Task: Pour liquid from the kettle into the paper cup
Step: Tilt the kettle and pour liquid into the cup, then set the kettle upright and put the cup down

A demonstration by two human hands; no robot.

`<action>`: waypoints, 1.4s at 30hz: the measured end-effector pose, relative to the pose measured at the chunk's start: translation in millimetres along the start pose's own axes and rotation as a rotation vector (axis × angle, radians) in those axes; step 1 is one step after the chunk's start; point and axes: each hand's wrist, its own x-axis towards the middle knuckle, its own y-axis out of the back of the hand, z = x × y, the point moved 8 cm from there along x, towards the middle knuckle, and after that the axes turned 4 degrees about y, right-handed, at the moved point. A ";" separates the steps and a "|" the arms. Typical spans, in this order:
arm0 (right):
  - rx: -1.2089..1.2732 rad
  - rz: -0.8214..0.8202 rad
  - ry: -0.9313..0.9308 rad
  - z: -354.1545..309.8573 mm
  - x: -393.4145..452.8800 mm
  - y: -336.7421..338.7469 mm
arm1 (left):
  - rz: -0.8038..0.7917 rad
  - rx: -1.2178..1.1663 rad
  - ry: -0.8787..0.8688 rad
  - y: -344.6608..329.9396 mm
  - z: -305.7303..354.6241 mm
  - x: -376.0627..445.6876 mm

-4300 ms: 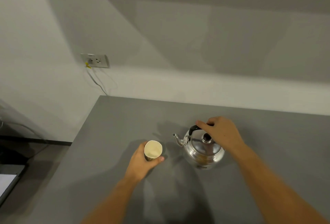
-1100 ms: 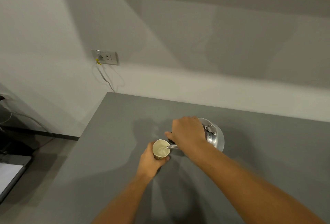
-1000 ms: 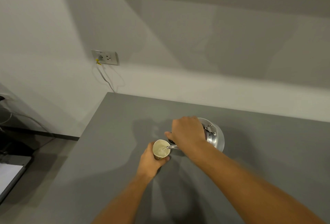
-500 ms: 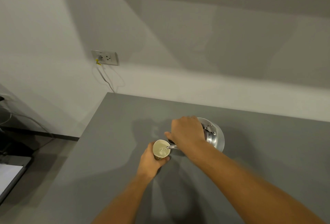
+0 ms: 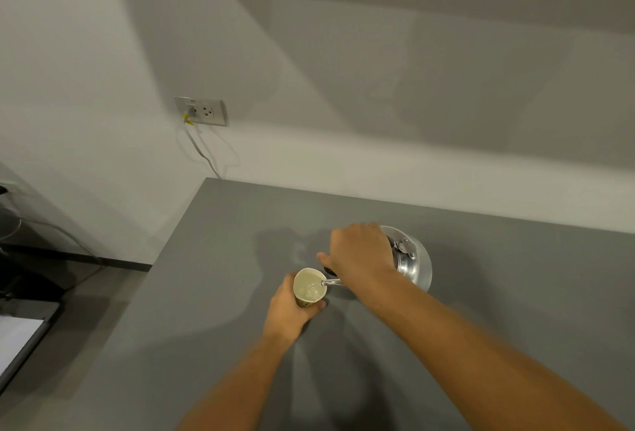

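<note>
A small paper cup [image 5: 309, 288] stands on the grey table [image 5: 213, 258], and my left hand [image 5: 288, 312] is wrapped around its side. My right hand [image 5: 360, 255] grips the handle of a shiny steel kettle [image 5: 414, 265], which is lifted and tilted to the left. The kettle's thin spout [image 5: 331, 282] reaches over the cup's right rim. Clear liquid shows inside the cup. My right hand hides most of the kettle's handle and lid.
The table's left edge drops to a dark floor with a white-topped object [image 5: 17, 338] at the far left. A wall socket [image 5: 202, 111] with a plugged-in cable hangs above the table's back left corner. White walls border the table at the back.
Since 4.3 s ago my right hand has lifted the kettle and tipped it toward the cup. Over the last second both hands hold nearly still while liquid runs in.
</note>
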 end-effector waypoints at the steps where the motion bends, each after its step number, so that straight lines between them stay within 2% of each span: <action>1: 0.006 -0.014 -0.011 2.1 0.0 -1.1 | -0.001 0.003 0.001 0.1 -0.1 -0.4; 9: 0.147 -0.121 -0.135 35.4 -5.9 -12.1 | 0.003 0.006 0.002 1.3 3.1 -2.4; 18: 0.474 -0.192 -0.298 78.8 -22.3 -33.7 | 0.004 0.001 -0.024 2.1 3.3 -2.7; 26: 0.618 -0.142 -0.349 105.1 -32.2 -43.2 | -0.013 0.006 -0.075 7.5 15.9 -8.3; 32: 0.692 -0.090 -0.388 134.4 -37.1 -43.9 | 0.039 0.066 -0.138 22.1 31.9 0.1; 34: 0.737 -0.024 -0.480 181.0 -35.0 -46.5 | 0.021 0.131 -0.172 6.6 61.4 29.2; 42: 0.780 -0.021 -0.516 235.3 3.4 -61.1 | 0.114 0.132 -0.126 31.6 91.7 82.0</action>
